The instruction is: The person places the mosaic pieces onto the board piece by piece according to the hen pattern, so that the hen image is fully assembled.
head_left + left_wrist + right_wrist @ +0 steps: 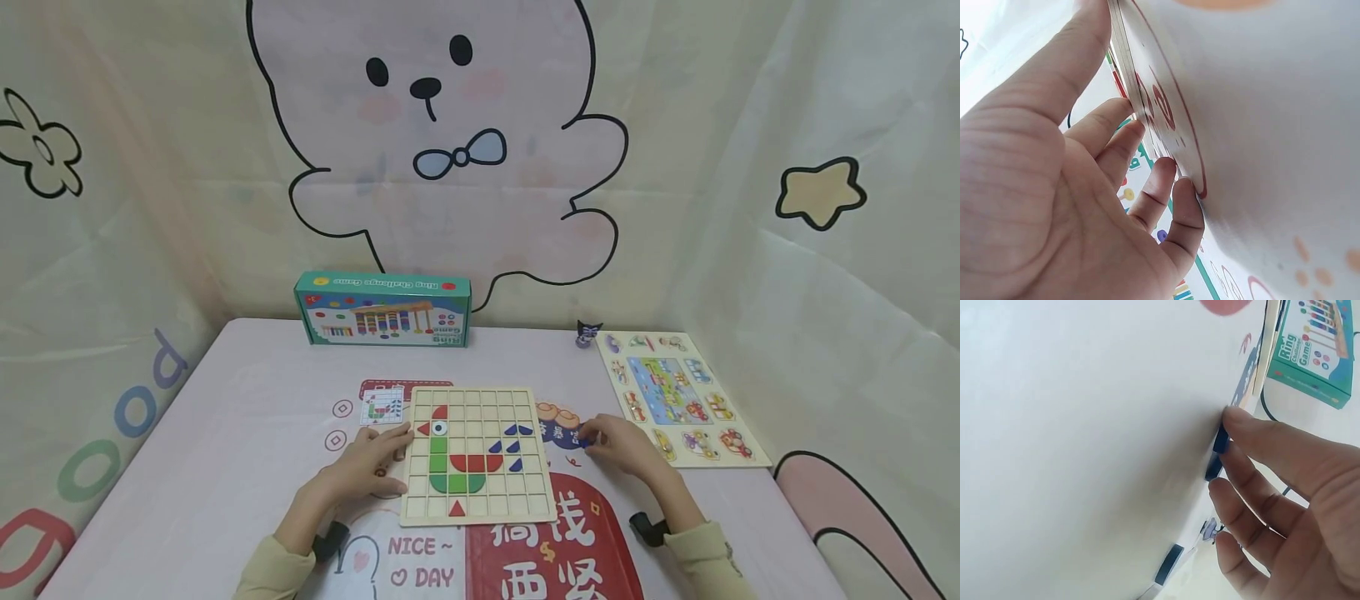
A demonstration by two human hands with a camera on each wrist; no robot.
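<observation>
A square cream grid board (480, 408) lies in the middle of the table, with red, green and blue pieces on it in the shape of a bird. My left hand (367, 462) rests at the board's left edge, its thumb and fingertips touching there, with the fingers loosely bent in the left wrist view. To the right of the board, my right hand (618, 442) pinches a small blue piece (1221, 439) between thumb and index finger, low at the table. Another blue piece (1213, 467) lies right by the fingers, and a third blue piece (1169, 564) sits farther off.
A small picture card (382, 406) lies at the board's upper left. Behind stands a green Ring Challenge Game box (382, 310). At the right lies a picture puzzle board (705, 450), with a small dark figurine (587, 334) by its far corner.
</observation>
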